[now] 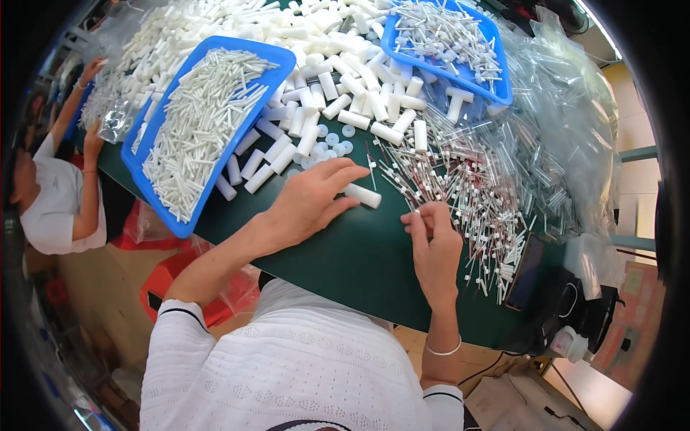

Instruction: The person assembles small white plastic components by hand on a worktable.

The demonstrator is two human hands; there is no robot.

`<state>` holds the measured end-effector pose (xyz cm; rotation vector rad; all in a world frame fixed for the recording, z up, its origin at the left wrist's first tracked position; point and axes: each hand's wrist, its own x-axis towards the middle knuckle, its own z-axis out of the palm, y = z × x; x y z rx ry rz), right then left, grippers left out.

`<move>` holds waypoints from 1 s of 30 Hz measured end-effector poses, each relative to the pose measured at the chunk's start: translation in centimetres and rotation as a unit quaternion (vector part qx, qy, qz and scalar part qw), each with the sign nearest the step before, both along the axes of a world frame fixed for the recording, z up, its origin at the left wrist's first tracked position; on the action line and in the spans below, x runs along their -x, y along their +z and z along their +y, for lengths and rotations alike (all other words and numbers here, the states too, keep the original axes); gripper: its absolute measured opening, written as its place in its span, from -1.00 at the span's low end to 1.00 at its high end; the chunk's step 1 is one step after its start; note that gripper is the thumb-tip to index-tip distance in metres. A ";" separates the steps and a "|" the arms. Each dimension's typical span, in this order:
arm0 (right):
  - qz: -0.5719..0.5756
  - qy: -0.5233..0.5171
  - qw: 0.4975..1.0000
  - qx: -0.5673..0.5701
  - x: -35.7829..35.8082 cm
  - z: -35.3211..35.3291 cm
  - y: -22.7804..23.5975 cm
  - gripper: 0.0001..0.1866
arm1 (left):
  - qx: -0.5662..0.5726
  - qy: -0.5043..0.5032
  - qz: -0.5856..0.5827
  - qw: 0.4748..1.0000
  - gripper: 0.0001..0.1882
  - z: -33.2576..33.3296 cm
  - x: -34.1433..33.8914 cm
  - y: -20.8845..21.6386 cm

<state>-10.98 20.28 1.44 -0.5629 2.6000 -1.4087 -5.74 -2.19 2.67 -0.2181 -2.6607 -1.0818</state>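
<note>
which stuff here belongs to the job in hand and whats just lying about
Likely part of it:
white cylinder by the left hand
thin sticks beside the right hand
pale discs
blue tray of short white tubes

Probably lying about:
dark flat device
red plastic object

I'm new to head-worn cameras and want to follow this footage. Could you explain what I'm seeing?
There's no machine: a person works bare-handed, seen from above by a wide fisheye camera on their head, so straight edges look bent. On the dark green table are a blue tray of short white tubes, a pile of thick white cylinders, translucent discs and many thin sticks. The left hand is at one loose cylinder; whether it grips it is unclear. The right hand has its fingertips drawn together; anything between them is too small to identify.
</note>
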 end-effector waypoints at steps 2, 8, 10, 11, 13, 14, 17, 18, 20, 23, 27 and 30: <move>-0.085 0.003 0.993 0.076 -1.1 0.4 0.2 -0.85 | 0.081 0.032 0.072 0.994 -0.72 -1.3 1.7 -1.2; -0.114 0.199 0.970 0.080 -2.6 -2.4 0.3 -0.85 | 0.225 0.024 0.023 0.974 -0.82 -2.9 5.9 -2.0; -0.111 0.193 0.974 0.051 -1.6 -3.3 -0.3 -0.88 | 0.243 0.044 0.001 0.969 -0.80 -2.8 6.1 -2.0; -0.089 0.188 0.977 0.038 -0.8 -3.5 -0.9 -0.88 | 0.237 0.054 -0.001 0.970 -0.81 -2.8 6.2 -2.1; -0.077 0.133 0.988 -0.006 0.3 -3.0 -1.0 -0.87 | 0.249 0.059 -0.007 0.967 -0.82 -2.3 6.5 -2.1; -0.044 0.107 0.993 -0.020 0.7 -2.5 -1.1 -0.86 | 0.261 0.068 -0.013 0.963 -0.83 -2.2 6.5 -2.0; -0.067 0.016 0.997 0.046 0.6 -1.4 -0.4 -0.86 | 0.236 0.069 0.037 0.969 -0.83 -2.0 6.3 -1.7; -0.148 -0.001 0.985 0.094 0.0 -1.1 0.2 -0.85 | 0.235 0.069 0.035 0.969 -0.83 -1.9 5.9 -1.5; -0.179 0.012 0.978 0.108 -1.0 -0.4 1.1 -0.84 | -0.063 0.065 0.009 0.996 -0.79 -1.2 3.8 0.1; -0.122 0.029 0.970 0.210 -2.4 -1.0 0.5 -0.88 | -0.466 0.014 -0.199 0.862 -0.78 -0.4 1.0 1.1; -0.086 0.034 0.984 0.154 -3.4 -1.3 1.9 -0.92 | -0.617 -0.030 -0.277 0.736 -0.67 -0.5 -1.0 -0.2; -0.056 0.044 0.987 0.147 -3.4 -1.7 2.1 -0.95 | -0.655 -0.046 -0.282 0.699 -0.65 -0.3 -1.5 -0.8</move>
